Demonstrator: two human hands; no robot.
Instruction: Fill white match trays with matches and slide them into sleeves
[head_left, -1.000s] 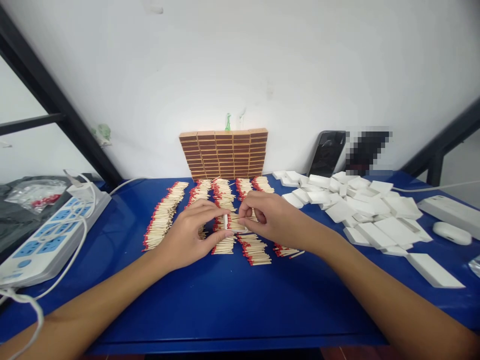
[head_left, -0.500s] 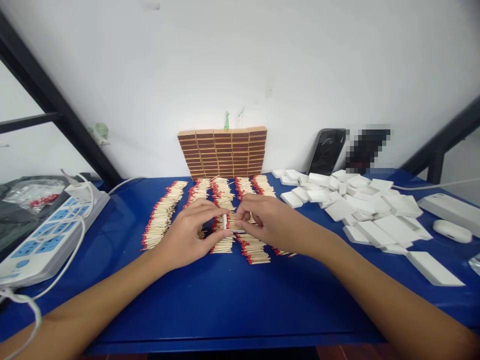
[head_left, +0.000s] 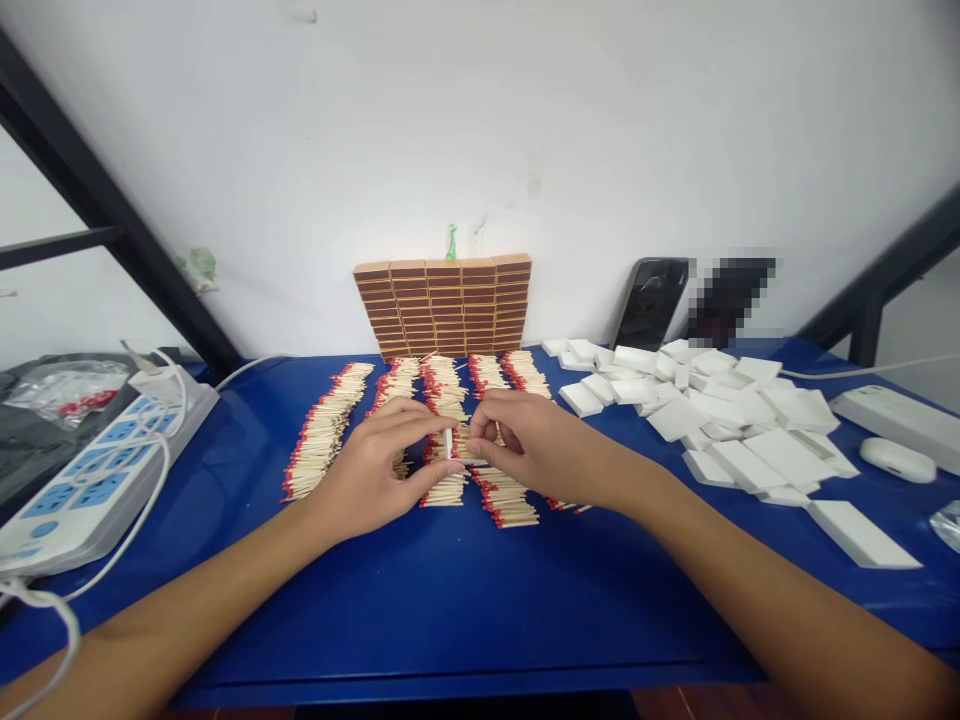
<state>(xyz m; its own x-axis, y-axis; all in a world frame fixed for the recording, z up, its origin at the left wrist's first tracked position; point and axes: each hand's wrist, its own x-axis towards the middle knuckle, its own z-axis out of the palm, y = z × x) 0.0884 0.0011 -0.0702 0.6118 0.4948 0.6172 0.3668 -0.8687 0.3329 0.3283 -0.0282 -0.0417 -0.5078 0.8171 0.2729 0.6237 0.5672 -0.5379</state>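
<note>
Between the thumb and fingers of my left hand (head_left: 375, 465) is a small white matchbox tray (head_left: 449, 444), held above the rows of matches. Red match heads show just right of its near white wall; whether they lie inside the tray or behind it I cannot tell. My right hand (head_left: 536, 440) is closed, fingers curled and thumb at the tray's right end. What it pinches, if anything, is hidden. Red-headed matches (head_left: 330, 430) lie in several long rows on the blue table (head_left: 450, 600), partly covered by both hands.
Stacked matchboxes (head_left: 442, 305) stand against the wall, brown sides forward. A pile of white trays (head_left: 720, 410) spreads at right, near a phone (head_left: 651, 305), a white earphone case (head_left: 898, 459) and a long white box (head_left: 900, 425). A power strip (head_left: 105, 470) with cables lies left.
Both hands keep nearly the same place around the tray. My right fingers have shifted very slightly; the view has moved a little.
</note>
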